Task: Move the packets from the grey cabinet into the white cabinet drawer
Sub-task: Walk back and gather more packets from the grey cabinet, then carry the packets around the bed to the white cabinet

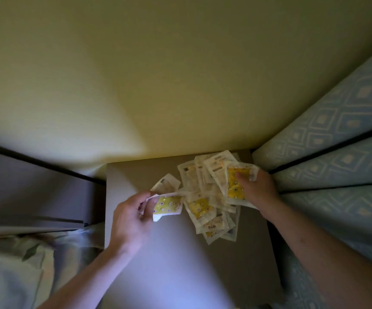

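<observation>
Two hands (129, 221) (258, 188) on packets (205, 197)

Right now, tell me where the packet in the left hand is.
In the head view, the yellow packet sits left of centre, pinched by the left hand over the grey cabinet top, just left of the packet pile.

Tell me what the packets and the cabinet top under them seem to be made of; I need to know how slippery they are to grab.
The packets look like thin, glossy plastic film: translucent edges, soft creases, light glinting off them. The cabinet top looks like smooth, matte painted or laminated board: flat, even grey, no grain; dim light leaves this open.
</observation>
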Motion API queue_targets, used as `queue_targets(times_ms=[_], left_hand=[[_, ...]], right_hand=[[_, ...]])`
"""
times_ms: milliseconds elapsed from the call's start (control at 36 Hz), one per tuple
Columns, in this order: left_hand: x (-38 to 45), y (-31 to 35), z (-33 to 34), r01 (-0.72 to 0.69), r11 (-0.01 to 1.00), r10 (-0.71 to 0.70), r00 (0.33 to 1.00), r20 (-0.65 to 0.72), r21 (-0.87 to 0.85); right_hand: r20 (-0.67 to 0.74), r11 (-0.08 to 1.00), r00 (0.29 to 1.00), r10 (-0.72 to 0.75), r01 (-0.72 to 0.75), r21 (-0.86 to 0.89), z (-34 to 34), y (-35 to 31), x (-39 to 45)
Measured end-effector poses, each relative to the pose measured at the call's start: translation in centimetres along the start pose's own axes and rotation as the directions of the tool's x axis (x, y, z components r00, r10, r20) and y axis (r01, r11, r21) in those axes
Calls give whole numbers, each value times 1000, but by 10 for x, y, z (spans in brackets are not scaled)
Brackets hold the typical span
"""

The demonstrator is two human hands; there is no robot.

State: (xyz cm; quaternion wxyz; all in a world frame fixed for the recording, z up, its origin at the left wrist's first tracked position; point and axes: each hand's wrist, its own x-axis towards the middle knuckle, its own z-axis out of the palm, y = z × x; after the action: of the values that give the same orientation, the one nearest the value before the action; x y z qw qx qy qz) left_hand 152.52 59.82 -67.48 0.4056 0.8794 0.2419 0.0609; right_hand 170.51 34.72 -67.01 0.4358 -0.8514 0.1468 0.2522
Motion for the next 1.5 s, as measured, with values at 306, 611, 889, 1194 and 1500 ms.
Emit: queue_targets(times_ms=[306,611,889,1194,1500], left_hand=[[-43,-25,-34,201,970,-203,979,2,-137],[-92,16,-78,334,918,-329,942,59,-216],[-143,93,-174,359,923,-351,933,85,-138],[-243,157,-255,467,865,-482,875,-43,-181],[-374,176,-267,575,740,-673,632,-385,-349]], right_hand=[[-28,979,995,93,-96,-182,34,-4,20],[36,996,998,47,-44,-83,20,8,-65],[45,999,999,16,-15,-29,-34,-29,-206],[249,980,958,-145,173,-97,-60,-72,-317],[681,880,679,-275,463,-107,-41,-113,-401]])
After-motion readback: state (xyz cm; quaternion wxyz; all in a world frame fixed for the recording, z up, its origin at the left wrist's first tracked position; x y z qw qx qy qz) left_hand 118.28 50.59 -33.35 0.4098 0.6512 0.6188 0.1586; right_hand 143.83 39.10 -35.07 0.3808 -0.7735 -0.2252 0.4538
